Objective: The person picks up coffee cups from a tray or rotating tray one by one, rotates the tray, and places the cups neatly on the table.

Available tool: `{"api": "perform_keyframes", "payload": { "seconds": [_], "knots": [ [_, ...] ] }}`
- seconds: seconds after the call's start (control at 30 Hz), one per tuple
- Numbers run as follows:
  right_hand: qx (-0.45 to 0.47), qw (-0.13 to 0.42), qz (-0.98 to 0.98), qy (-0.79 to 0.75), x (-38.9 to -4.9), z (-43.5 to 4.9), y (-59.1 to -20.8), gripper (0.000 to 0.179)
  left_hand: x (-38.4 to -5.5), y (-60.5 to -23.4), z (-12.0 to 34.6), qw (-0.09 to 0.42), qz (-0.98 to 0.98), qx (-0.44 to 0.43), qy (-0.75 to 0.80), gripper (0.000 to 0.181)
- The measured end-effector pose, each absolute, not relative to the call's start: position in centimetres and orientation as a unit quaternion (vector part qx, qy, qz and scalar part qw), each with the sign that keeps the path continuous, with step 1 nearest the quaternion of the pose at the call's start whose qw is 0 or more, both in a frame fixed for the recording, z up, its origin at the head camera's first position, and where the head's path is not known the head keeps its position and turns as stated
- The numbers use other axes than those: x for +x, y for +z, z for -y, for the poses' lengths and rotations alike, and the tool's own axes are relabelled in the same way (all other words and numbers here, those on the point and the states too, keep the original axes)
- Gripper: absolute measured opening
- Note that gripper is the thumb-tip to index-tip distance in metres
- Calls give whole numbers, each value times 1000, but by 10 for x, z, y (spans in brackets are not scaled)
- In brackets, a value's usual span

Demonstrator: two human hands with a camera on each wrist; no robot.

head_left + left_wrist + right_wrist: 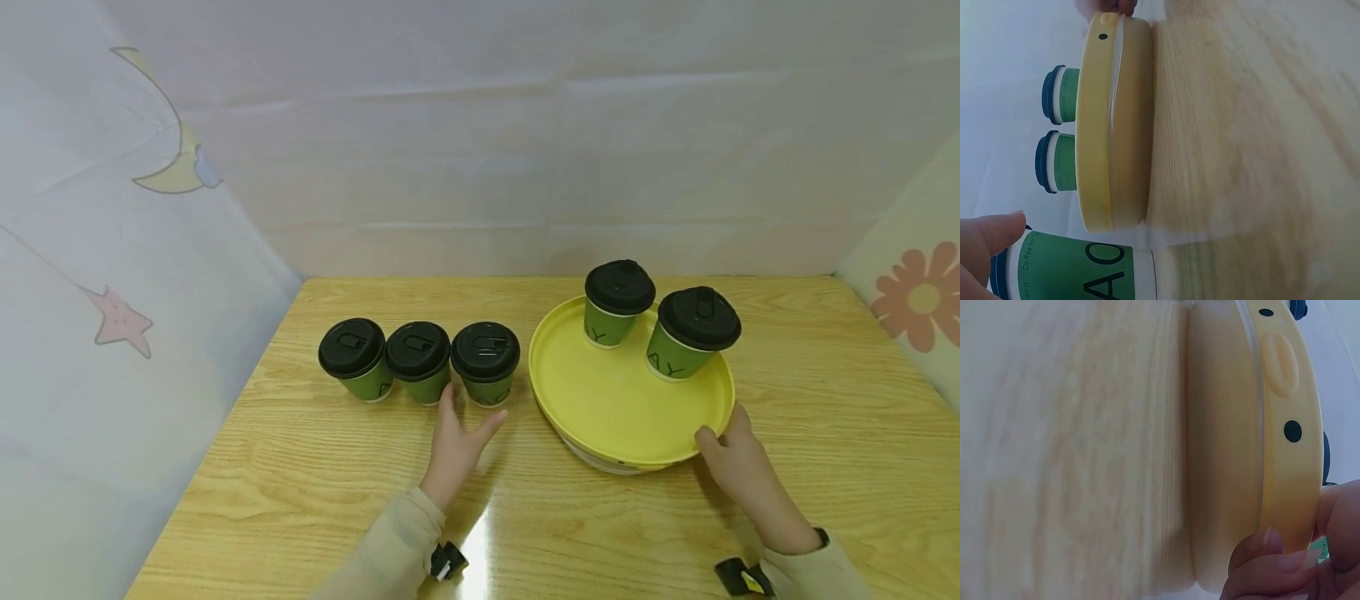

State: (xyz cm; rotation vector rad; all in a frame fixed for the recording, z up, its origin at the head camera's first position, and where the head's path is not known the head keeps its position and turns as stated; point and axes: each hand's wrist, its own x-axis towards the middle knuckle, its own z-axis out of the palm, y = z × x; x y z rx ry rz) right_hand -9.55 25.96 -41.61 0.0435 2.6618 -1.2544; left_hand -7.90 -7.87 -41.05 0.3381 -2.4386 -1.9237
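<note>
Three green paper coffee cups with black lids stand in a row at the left: the left cup [352, 358], the middle cup [417, 362] and the right cup [486, 363]. My left hand [459, 446] is in front of the right cup, thumb and fingers spread apart; fingertips reach between it and the middle cup. In the left wrist view the thumb [1000, 231] lies near that cup's lid. With thumb and fingers my right hand [738, 462] grips the near right rim of a round yellow tray [607, 400]. Two more lidded cups, one [619, 302] farther back and one [692, 333], stand on the tray.
Under the yellow tray is a paler round base [1132, 125] resting on the wooden table [300, 492]. A pale cloth backdrop [450, 167] with printed figures closes off the back and both sides.
</note>
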Motion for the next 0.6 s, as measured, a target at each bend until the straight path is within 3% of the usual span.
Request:
{"api": "perform_keyframes", "payload": {
  "seconds": [0.6],
  "knots": [
    [12, 97, -900, -425, -95, -259, -415, 60, -60, -410, 69, 19, 757, 103, -645, 89]
  ]
}}
